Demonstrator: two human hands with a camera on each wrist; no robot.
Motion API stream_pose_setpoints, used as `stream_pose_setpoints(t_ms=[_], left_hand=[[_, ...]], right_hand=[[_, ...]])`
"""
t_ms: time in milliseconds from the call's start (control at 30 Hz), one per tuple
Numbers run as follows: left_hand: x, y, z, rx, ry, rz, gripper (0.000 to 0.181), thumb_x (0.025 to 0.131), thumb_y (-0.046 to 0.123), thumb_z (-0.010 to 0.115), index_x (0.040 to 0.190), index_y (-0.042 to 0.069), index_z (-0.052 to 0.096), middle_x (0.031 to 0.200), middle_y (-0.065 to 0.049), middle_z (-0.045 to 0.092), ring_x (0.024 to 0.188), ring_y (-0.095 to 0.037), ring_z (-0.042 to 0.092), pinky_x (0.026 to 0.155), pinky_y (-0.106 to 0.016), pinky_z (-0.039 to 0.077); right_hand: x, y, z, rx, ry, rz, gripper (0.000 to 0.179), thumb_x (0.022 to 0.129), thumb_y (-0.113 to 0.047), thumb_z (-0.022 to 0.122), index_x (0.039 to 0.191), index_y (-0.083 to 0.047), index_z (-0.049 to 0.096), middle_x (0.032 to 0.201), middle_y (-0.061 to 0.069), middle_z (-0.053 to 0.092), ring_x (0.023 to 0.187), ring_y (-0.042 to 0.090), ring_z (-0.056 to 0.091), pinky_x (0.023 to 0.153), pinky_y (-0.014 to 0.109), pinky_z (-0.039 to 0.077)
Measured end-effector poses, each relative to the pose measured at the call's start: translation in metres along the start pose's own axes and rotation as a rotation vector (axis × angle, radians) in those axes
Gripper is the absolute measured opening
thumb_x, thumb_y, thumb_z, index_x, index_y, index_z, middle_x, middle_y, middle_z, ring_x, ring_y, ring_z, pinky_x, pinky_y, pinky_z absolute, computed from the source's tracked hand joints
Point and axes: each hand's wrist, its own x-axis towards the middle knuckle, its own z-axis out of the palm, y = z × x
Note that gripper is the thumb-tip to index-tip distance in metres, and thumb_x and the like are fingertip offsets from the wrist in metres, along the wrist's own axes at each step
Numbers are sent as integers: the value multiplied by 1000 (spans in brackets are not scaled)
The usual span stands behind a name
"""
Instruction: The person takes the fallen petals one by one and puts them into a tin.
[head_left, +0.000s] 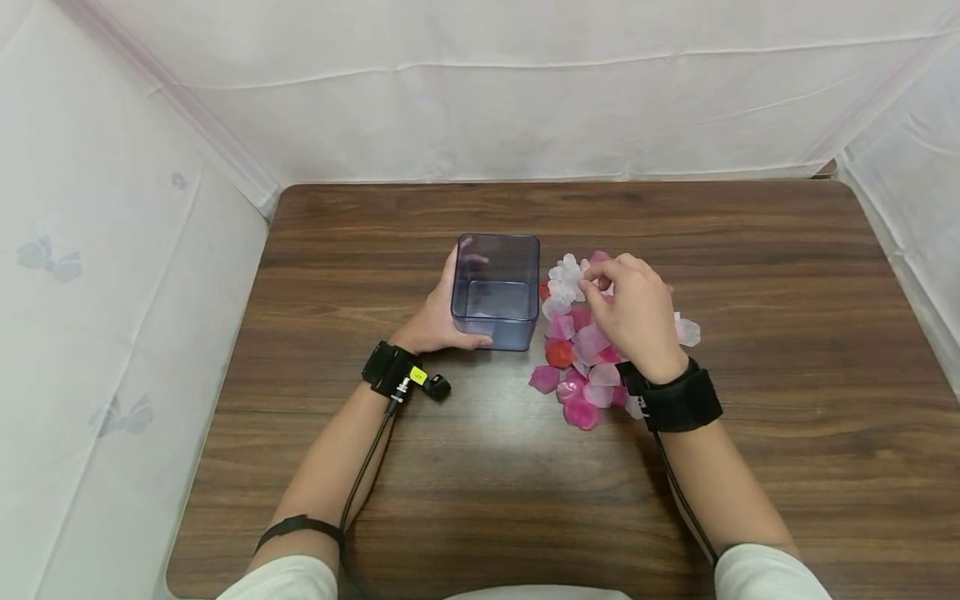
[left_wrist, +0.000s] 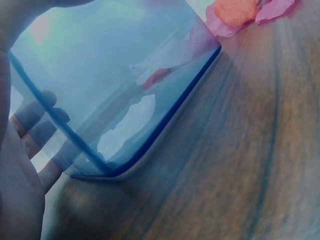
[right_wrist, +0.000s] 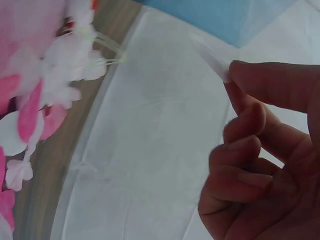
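A see-through, blue-grey plastic box (head_left: 497,333) stands on the table, its top open. My left hand (head_left: 437,321) holds it from the left side, thumb along the near wall. Through the clear wall (left_wrist: 100,65) in the left wrist view, the other fingers show on the far side. To the right of the box lies a loose heap of artificial petals (head_left: 588,342) in pink, red and white. Above the heap, my right hand (head_left: 633,308) pinches a thin pale petal (right_wrist: 215,62) between thumb and forefinger, its other fingers curled in.
The brown wood-grain table (head_left: 360,250) has a white cloth (head_left: 525,117) hanging behind it, with more cloth at both sides. White flower-shaped pieces (head_left: 566,277) lie at the heap's far left. Cables (head_left: 358,483) run along both forearms from the wrist straps.
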Motion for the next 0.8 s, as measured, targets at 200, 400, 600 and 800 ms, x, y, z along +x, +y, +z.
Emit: stream_pose_setpoints(t_ms=[200, 400, 600, 800], left_hand=[[0, 0, 0, 9, 0, 11, 136, 61, -3, 91, 160, 10, -1, 149, -20, 34, 134, -27, 39, 111, -38, 35], [-3, -1, -1, -6, 6, 1, 137, 61, -4, 91, 160, 11, -2, 150, -19, 34, 133, -26, 39, 111, -38, 35], [-2, -2, -1, -14, 10, -12, 138, 60, -4, 92, 160, 12, -2, 150, -19, 34, 132, -25, 41, 110, -39, 36], [-1, -1, 0, -1, 12, -6, 136, 61, -4, 91, 160, 10, -2, 150, -21, 34, 131, -27, 42, 110, -38, 36]], right_hand=[[1, -1, 1, 62, 87, -12, 14, 90, -10, 76, 94, 3, 75, 78, 12, 59, 73, 25, 49, 64, 36, 38], [0, -15, 10, 225, 261, -152, 13, 88, -8, 78, 93, 4, 75, 74, 13, 55, 73, 25, 50, 63, 26, 33], [-5, -30, 26, 332, 241, -259, 11, 85, -6, 80, 92, 0, 76, 73, 9, 54, 71, 25, 51, 60, 24, 34], [-10, -36, 31, 326, 141, -267, 14, 85, -7, 80, 97, 0, 77, 78, 8, 59, 75, 22, 50, 74, 32, 41]])
